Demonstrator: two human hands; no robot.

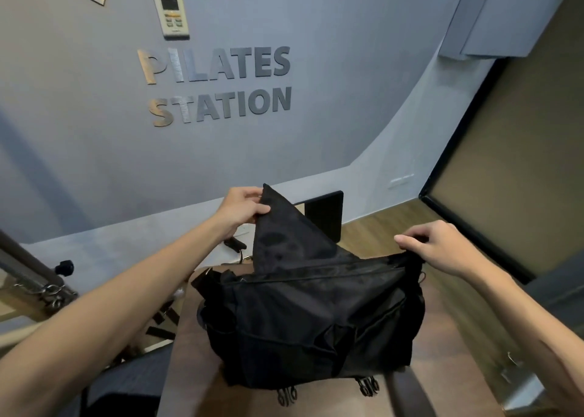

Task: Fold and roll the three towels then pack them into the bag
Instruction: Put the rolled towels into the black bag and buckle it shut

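A black fabric bag (313,318) lies on a brown padded surface (196,382) in front of me. My left hand (243,206) pinches the raised far corner of the bag's flap, pulling it up into a point. At the bag's right end, my right hand (439,246) pinches the edge of the black fabric. Metal clips hang at the bag's near edge. No towel is visible; the bag's inside is hidden.
A grey wall with "PILATES STATION" lettering (218,85) and a wall remote (170,9) faces me. A dark panel (325,214) stands behind the bag. Pilates equipment with metal bars and springs (41,287) sits at left. Wood floor (395,221) and a dark-framed door lie at right.
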